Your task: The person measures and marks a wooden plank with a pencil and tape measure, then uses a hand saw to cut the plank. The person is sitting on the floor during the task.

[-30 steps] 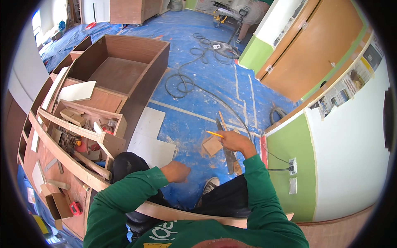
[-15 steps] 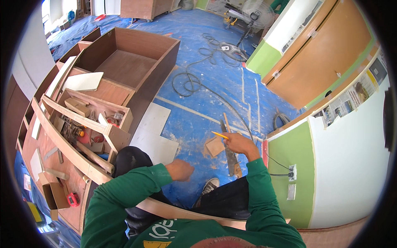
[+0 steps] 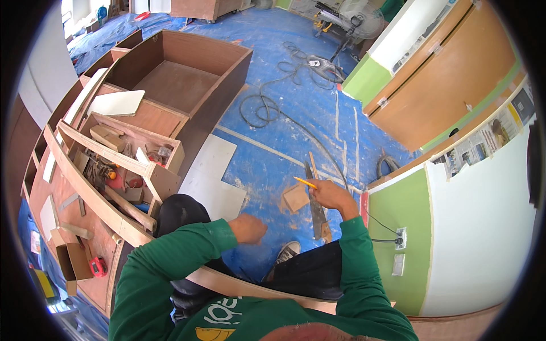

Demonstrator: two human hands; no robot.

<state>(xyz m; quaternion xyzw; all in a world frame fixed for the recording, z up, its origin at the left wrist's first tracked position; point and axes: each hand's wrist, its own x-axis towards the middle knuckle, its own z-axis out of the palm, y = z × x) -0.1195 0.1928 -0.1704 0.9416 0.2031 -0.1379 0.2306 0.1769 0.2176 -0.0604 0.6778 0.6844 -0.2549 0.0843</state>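
Note:
My right hand (image 3: 336,199) is closed around a yellow pencil (image 3: 306,183), whose tip points left. Below it on the blue sheet lie a handsaw (image 3: 317,219), its blade partly behind the hand, and a small square wood block (image 3: 296,198). A thin wood stick (image 3: 313,162) lies just beyond. My left hand (image 3: 248,229) hovers in front of my body with its fingers curled in; whether anything is inside them is hidden. Nearest to it is a white board with a stepped edge (image 3: 213,196), flat on the floor.
At left, an open wooden tool tray (image 3: 165,184) holds several tools on a large brown cabinet (image 3: 213,108). A red tape measure (image 3: 98,266) sits beside a cardboard box (image 3: 74,258). A black cable (image 3: 307,133) crosses the floor toward a standing fan (image 3: 361,20). The wall socket (image 3: 400,238) is at right.
The view has shifted slightly. My right hand still holds the pencil, its tip angled a little more upward, and my left hand stays curled in nearly the same place.

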